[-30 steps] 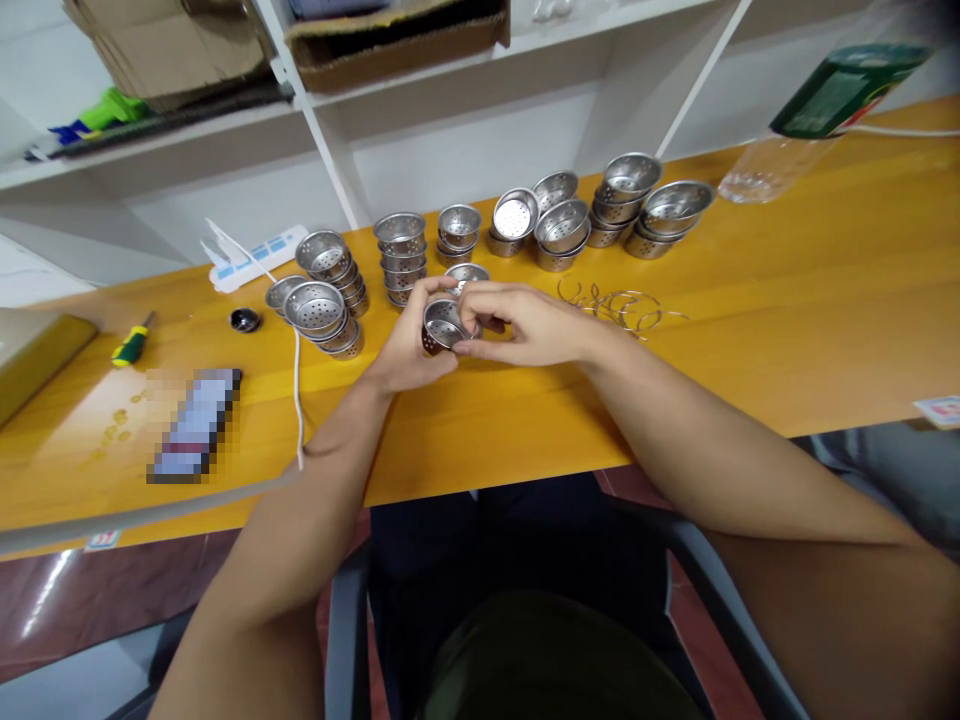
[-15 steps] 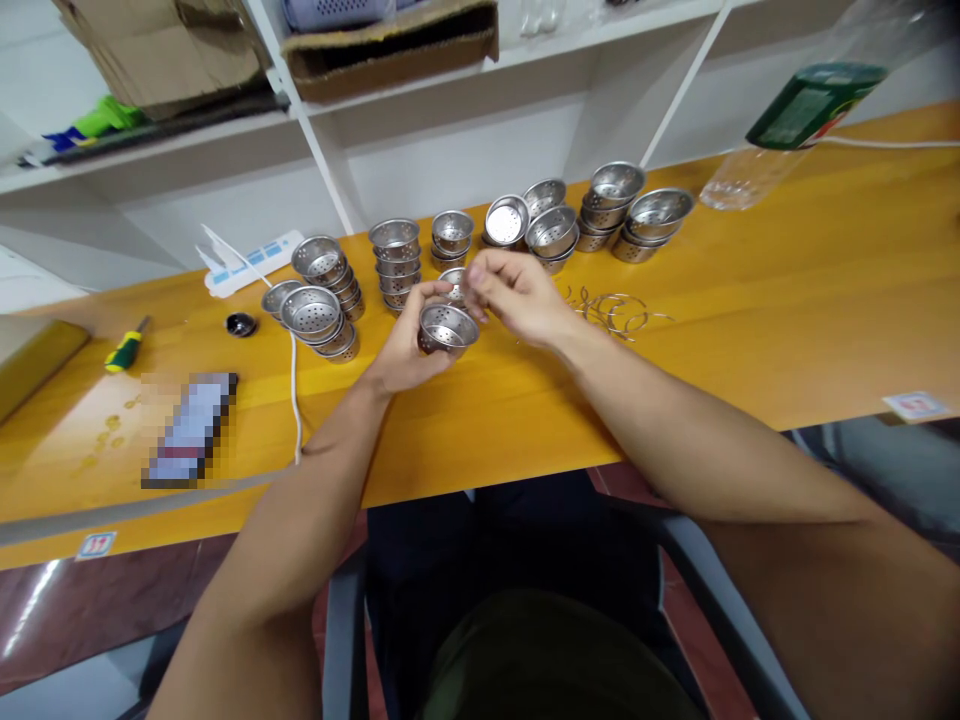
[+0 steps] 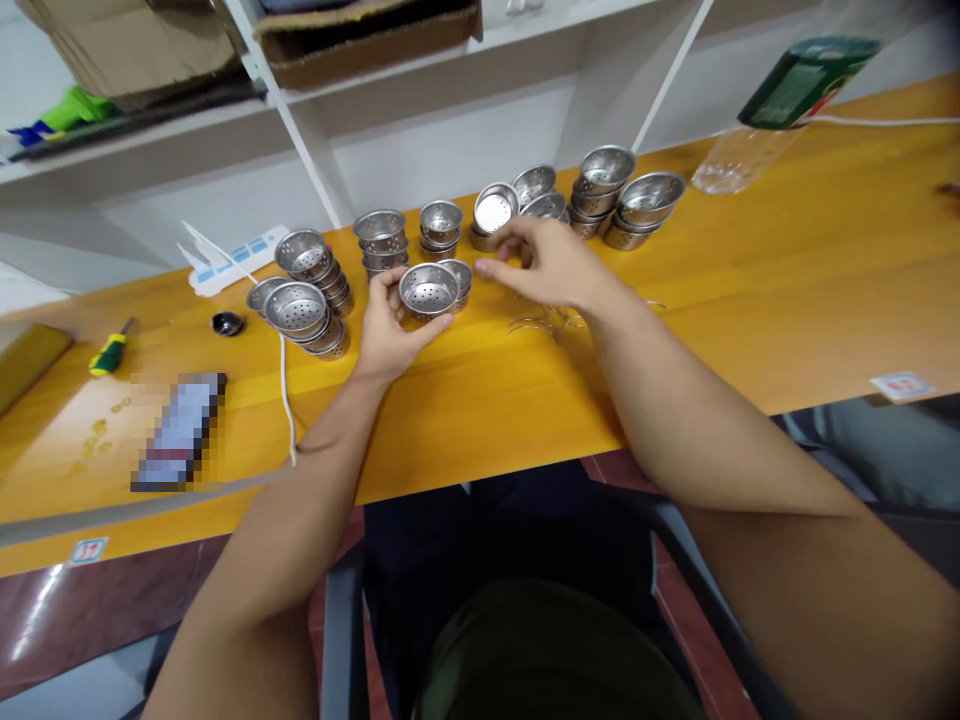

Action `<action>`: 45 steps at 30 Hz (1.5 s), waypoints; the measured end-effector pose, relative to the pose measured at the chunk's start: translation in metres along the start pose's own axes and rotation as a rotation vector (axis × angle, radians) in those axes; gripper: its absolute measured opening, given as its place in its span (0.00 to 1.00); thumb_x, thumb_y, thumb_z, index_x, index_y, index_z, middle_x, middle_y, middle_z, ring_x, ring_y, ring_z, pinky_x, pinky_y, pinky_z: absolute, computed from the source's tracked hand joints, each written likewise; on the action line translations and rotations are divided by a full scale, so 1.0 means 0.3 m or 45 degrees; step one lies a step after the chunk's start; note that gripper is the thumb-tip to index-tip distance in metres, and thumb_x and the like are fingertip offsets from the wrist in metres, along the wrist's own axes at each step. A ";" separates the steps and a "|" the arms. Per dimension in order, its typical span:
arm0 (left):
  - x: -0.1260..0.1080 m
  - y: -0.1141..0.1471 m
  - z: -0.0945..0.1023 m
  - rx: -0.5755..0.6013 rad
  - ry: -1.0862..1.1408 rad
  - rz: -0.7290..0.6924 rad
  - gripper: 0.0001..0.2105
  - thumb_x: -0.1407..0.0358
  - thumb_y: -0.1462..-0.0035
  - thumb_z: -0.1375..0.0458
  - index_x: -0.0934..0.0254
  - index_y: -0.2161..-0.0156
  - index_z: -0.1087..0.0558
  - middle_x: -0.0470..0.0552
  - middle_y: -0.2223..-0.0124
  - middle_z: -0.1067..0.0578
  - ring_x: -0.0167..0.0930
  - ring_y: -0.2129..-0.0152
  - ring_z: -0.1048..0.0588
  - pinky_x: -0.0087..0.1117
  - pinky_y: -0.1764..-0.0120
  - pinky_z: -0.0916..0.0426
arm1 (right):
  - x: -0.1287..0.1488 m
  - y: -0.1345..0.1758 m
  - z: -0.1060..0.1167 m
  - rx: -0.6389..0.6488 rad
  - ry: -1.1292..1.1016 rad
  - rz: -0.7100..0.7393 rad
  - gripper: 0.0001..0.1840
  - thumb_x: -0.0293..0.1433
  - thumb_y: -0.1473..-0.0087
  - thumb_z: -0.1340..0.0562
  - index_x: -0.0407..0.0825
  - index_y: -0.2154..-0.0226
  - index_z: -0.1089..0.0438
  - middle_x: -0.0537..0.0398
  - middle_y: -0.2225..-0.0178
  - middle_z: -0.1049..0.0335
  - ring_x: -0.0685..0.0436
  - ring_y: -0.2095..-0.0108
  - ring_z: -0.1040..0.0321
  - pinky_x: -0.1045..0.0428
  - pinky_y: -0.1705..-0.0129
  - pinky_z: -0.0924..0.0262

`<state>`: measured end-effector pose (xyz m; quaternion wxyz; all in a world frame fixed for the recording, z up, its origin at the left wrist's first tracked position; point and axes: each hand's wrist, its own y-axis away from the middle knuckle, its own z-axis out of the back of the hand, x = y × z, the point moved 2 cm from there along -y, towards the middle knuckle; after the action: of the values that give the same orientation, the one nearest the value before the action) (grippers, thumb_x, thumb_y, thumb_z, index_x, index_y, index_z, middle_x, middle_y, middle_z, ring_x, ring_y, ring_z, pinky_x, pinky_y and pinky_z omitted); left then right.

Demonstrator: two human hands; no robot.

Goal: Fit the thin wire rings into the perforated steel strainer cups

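Hands have drawn apart since the earlier frame over a yellow wooden desk [image 3: 480, 420]: the right hand [image 3: 551, 262] sits farther from the work, thumb and fingers parted with nothing visible between them, while the left hand [image 3: 385, 337] has carried a perforated metal cup [image 3: 429, 290] farther back, its fingers and thumb clasped round the wall, mouth up, in front of a second perforated cup [image 3: 463, 285]; whether the cups touch cannot be told. Steady handling likely calls for a level rim, a light grip on the wall and the free hand kept wide of neighboring rims. Behind runs a white shelf unit [image 3: 450, 140] bearing an open cardboard box [image 3: 375, 55]; a green-labeled clear bottle [image 3: 806, 85] is at far right. Stacked cups [image 3: 381, 232] crowd the desk's back, hemming in the reach. A phone [image 3: 180, 430] and a yellow-and-green screwdriver [image 3: 111, 355] lie off left; a white cable [image 3: 285, 400] beside the left forearm could catch it. Thin wire rings [image 3: 536, 321], partly hidden by the right arm, may snag fingers.
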<state>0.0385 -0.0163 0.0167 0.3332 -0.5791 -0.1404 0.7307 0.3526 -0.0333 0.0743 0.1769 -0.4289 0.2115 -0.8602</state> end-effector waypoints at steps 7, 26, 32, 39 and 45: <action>-0.047 0.007 -0.005 0.001 -0.135 0.000 0.50 0.37 0.40 0.12 0.50 0.25 0.30 0.62 0.24 0.21 0.52 0.27 0.16 0.56 0.28 0.14 | 0.199 0.023 -0.125 0.090 -0.177 0.201 0.47 0.67 0.38 0.13 0.56 0.30 0.13 0.38 0.32 0.13 0.18 0.33 0.16 0.23 0.25 0.20; 0.052 0.020 0.001 -0.030 -0.149 0.133 0.46 0.58 0.33 0.19 0.49 0.18 0.36 0.65 0.20 0.22 0.48 0.32 0.16 0.54 0.33 0.17 | -0.013 -0.306 -0.095 -0.005 0.105 0.066 0.13 0.44 0.16 0.27 0.53 0.43 0.11 0.42 0.39 0.09 0.33 0.44 0.15 0.34 0.28 0.21; 0.019 0.024 0.007 -0.061 -0.202 0.106 0.37 0.62 0.32 0.26 0.51 0.22 0.31 0.64 0.22 0.20 0.47 0.34 0.15 0.54 0.37 0.16 | -0.124 -0.506 -0.210 0.416 0.425 0.046 0.22 0.38 0.44 0.08 0.58 0.68 0.20 0.48 0.60 0.11 0.30 0.48 0.13 0.31 0.33 0.20; 0.006 0.025 0.012 -0.056 -0.213 0.098 0.36 0.59 0.31 0.24 0.52 0.24 0.29 0.64 0.21 0.20 0.46 0.34 0.14 0.51 0.36 0.16 | -0.190 -0.493 -0.260 0.236 0.350 0.071 0.29 0.51 0.38 0.11 0.57 0.68 0.26 0.43 0.53 0.13 0.25 0.43 0.15 0.28 0.29 0.22; 0.013 0.021 0.018 -0.100 -0.146 -0.081 0.37 0.50 0.24 0.25 0.50 0.19 0.32 0.64 0.21 0.21 0.45 0.34 0.15 0.49 0.37 0.17 | -0.046 -0.461 -0.054 -0.093 0.164 0.200 0.26 0.54 0.25 0.15 0.54 0.57 0.20 0.48 0.47 0.16 0.42 0.53 0.28 0.42 0.38 0.25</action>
<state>0.0310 -0.0174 0.0116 0.3246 -0.5442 -0.2062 0.7456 0.3303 0.0942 0.1275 0.2140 -0.3610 0.2867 -0.8612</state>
